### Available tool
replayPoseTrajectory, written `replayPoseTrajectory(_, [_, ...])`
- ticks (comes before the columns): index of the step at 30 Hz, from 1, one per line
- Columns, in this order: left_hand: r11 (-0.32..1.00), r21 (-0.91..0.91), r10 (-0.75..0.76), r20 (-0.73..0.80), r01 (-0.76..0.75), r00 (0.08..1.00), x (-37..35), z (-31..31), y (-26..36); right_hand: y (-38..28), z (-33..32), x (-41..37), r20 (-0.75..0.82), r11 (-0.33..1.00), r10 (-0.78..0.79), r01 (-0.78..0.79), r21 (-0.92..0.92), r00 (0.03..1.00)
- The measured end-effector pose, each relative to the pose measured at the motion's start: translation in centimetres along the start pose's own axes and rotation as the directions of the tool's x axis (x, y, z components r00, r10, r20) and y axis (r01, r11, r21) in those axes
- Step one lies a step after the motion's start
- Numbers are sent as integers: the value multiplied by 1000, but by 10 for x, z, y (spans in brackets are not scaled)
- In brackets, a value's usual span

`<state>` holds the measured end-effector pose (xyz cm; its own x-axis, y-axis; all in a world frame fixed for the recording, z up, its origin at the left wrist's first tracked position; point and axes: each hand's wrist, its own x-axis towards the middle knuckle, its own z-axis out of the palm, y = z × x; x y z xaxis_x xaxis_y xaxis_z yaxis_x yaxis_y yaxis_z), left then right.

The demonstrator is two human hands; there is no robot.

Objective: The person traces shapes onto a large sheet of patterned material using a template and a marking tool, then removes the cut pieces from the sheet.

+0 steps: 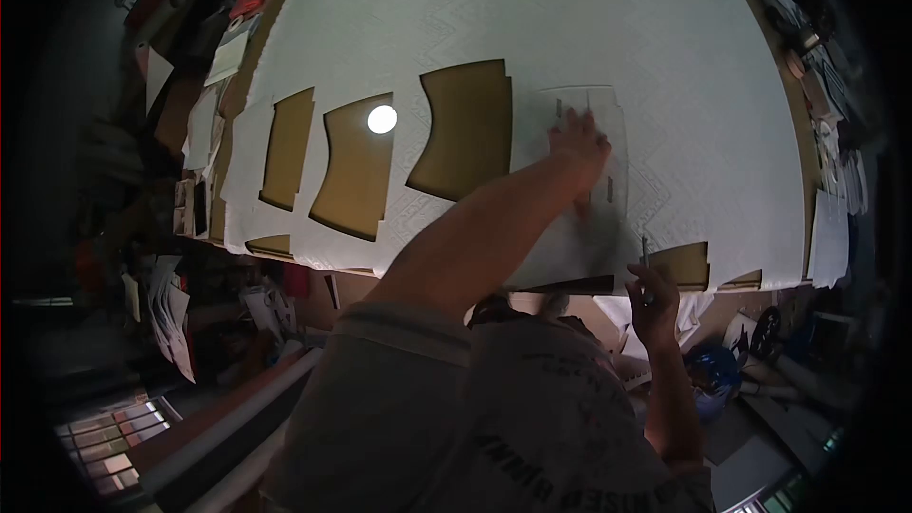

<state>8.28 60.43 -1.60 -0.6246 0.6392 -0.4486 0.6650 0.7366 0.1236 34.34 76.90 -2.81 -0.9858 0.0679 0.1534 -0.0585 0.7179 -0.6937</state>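
Observation:
White patterned fabric (380, 0) covers a large table. Curved panel-shaped openings in it show a brown surface (465, 128). My left hand (579, 142) lies with fingers spread on a clear flat template (610, 109), which rests on the fabric right of the largest opening. Near the front edge, my right hand (655, 306) is closed round a thin tool (645, 249) that points away from me, beside a smaller opening (684, 264). The tool's tip is too small to tell what kind it is.
A bright round light spot (382, 119) falls on the middle-left opening. Papers (204, 128) and a red item (251, 0) lie along the left side. More papers (829, 237) hang at the right edge. A blue glossy object (712, 370) is below right.

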Motion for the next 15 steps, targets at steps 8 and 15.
replayPoseTrajectory(8, [995,103,5,35,-8,999,-7,-7,5,32,-24,15,59,975,95,-105,196,994])
replayPoseTrajectory(15, [992,124,-9,53,3,999,-10,-9,8,29,-45,63,328,986,-42,-15,168,944])
